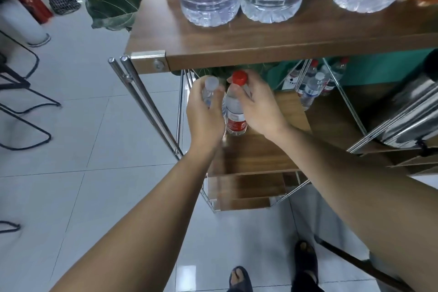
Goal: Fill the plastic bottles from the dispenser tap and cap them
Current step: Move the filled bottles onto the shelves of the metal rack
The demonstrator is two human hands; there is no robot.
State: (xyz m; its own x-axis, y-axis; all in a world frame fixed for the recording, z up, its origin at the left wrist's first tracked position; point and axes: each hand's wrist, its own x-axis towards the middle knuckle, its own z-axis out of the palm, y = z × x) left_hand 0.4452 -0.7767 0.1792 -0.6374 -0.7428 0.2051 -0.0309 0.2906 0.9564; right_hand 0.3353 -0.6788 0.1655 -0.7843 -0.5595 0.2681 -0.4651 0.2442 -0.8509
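The left hand (203, 111) holds a small bottle with a clear cap (208, 92) by its neck, and the right hand (258, 104) holds a red-capped bottle (235, 111) the same way, both just under the counter (260, 40), likely to carry them.

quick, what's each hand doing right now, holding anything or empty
Left hand: grips the neck of the small bottle with the clear cap.
Right hand: grips the neck of the small bottle with the red cap.
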